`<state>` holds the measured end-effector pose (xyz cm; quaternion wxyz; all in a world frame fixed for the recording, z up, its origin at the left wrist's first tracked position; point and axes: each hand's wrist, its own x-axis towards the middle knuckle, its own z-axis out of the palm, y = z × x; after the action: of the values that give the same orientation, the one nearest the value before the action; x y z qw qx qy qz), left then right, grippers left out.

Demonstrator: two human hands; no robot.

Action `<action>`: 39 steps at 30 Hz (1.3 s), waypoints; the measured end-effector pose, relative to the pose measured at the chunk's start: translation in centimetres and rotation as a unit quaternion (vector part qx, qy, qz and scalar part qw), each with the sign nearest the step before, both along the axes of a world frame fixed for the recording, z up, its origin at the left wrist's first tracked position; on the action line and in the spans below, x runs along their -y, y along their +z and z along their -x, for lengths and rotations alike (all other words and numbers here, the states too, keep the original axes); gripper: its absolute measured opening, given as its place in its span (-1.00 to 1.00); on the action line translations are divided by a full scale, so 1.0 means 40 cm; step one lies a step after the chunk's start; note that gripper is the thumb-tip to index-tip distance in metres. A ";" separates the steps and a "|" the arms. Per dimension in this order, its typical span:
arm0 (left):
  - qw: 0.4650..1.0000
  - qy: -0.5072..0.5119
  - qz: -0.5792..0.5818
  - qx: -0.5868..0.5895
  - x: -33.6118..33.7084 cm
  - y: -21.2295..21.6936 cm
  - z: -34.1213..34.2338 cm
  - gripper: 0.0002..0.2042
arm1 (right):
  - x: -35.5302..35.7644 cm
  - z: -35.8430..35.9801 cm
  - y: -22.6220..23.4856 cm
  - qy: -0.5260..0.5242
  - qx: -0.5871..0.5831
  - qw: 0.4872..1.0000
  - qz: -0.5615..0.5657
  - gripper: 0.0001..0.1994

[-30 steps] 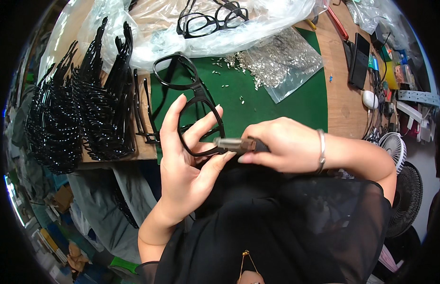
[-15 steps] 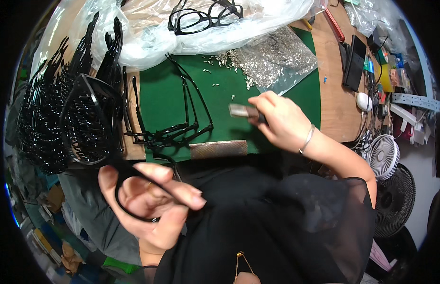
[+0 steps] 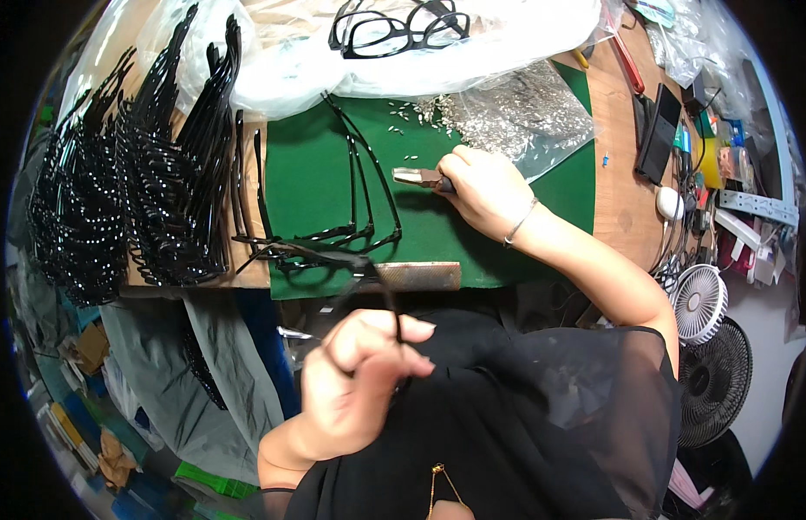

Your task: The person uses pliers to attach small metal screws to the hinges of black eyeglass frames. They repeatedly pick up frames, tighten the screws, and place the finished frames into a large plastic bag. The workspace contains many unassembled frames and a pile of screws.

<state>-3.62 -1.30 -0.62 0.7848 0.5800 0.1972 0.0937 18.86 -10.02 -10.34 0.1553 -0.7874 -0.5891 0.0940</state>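
My left hand (image 3: 351, 373) is closed on a black eyeglass frame (image 3: 365, 267), held in front of my chest. Motion smears the frame, and part of it is lost against my dark top. Over the green mat (image 3: 472, 247), my right hand (image 3: 489, 192) grips pliers (image 3: 424, 179) whose blunt metal jaws point left. Just beyond the jaws lie a few small silver pieces. Several black glasses frames with temples (image 3: 355, 186) stand nested on the mat, left of the pliers. A flat, worn metal bar (image 3: 420, 276) lies along the mat's near edge.
Dense rows of black frames (image 3: 173, 204) fill the left side. Clear plastic sheeting (image 3: 281, 82) with more glasses (image 3: 394, 35) lies at the back, beside a bag of silver pieces (image 3: 528, 117). A phone (image 3: 659, 134), cables and a white fan (image 3: 699, 293) are on the right.
My left hand has brought the eyeglass frame rightward, from beside the stacked rows to before my chest. The pliers in my right hand have shifted slightly left and up.
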 end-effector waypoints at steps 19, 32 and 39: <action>0.992 0.049 -0.111 0.020 0.082 -0.060 -0.074 -0.50 | 0.021 0.178 0.216 -0.235 -0.744 0.607 -0.153 -0.82; 0.995 -0.013 0.049 -0.081 -0.005 0.047 0.004 -0.63 | 0.058 0.124 0.211 0.118 -0.333 0.935 -0.023 -0.79; 0.971 -0.087 -0.210 -0.075 0.000 0.035 0.011 -0.68 | 0.034 0.098 0.202 0.216 -0.279 0.934 -0.057 -0.78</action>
<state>-4.05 -1.30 0.78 0.6333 0.7523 0.1804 0.0206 14.96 -11.37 -2.27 0.3342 -0.5731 -0.6821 0.3076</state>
